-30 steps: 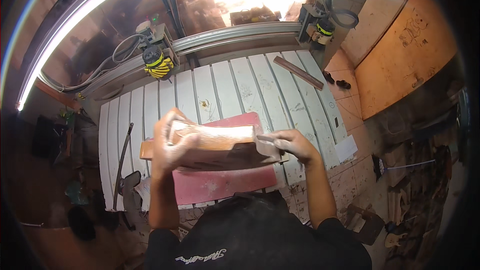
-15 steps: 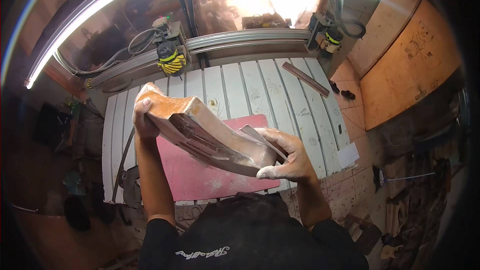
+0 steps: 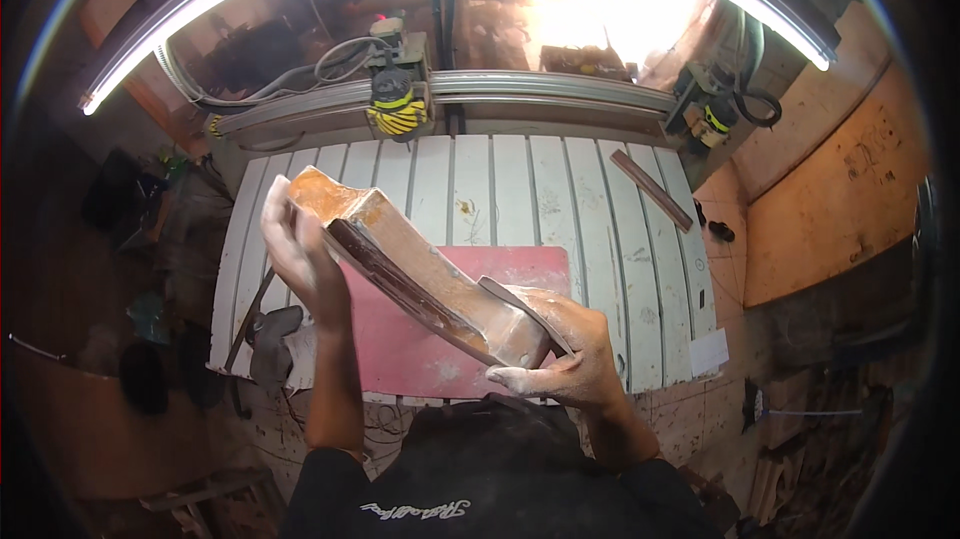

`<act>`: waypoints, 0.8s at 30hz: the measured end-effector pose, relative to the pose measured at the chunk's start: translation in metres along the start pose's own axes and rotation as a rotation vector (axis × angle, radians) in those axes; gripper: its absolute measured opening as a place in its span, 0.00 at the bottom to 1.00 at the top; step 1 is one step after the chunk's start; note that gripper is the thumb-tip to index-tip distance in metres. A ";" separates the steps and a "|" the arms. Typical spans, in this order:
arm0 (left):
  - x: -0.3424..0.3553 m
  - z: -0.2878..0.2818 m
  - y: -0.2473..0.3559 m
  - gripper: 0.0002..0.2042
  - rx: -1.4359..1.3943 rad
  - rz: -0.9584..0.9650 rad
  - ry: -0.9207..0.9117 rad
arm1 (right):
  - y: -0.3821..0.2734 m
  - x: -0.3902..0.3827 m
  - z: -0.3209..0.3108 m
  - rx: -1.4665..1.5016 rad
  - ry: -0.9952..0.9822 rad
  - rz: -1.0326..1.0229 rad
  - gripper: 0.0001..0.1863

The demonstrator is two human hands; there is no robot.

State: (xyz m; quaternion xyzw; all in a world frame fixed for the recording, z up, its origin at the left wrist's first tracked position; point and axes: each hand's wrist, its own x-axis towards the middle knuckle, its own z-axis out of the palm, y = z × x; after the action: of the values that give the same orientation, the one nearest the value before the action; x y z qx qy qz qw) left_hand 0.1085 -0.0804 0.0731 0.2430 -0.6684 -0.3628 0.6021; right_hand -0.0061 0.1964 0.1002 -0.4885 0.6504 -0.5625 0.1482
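at mid-frame, i see the left hand (image 3: 304,254) spread along the block (image 3: 432,274), the right hand (image 3: 580,344) pinching a strip (image 3: 524,310) against it; i judge its pale side (image 3: 408,247) smoothed, orange end (image 3: 318,195) unfinished.

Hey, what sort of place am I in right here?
It looks like a workshop, perhaps for woodworking. There's a slatted white worktable, a metal rail beyond it carrying a machine head with yellow-and-black markings, and a dusty, curved workpiece in your right hand.
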 end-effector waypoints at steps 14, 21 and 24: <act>-0.029 -0.017 0.053 0.54 0.073 -0.059 -0.286 | -0.030 0.017 0.033 -0.039 -0.090 -0.032 0.40; -0.025 -0.022 0.057 0.54 -0.006 -0.137 -0.333 | -0.026 0.018 0.040 -0.071 -0.055 -0.086 0.38; -0.024 -0.028 0.059 0.57 0.061 -0.057 -0.411 | -0.025 0.017 0.041 -0.073 -0.044 -0.094 0.39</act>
State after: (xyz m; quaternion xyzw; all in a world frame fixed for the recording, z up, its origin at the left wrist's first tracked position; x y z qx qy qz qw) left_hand 0.1465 -0.0315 0.1042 0.2011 -0.7807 -0.4012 0.4348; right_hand 0.0283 0.1614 0.1145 -0.5358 0.6434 -0.5340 0.1177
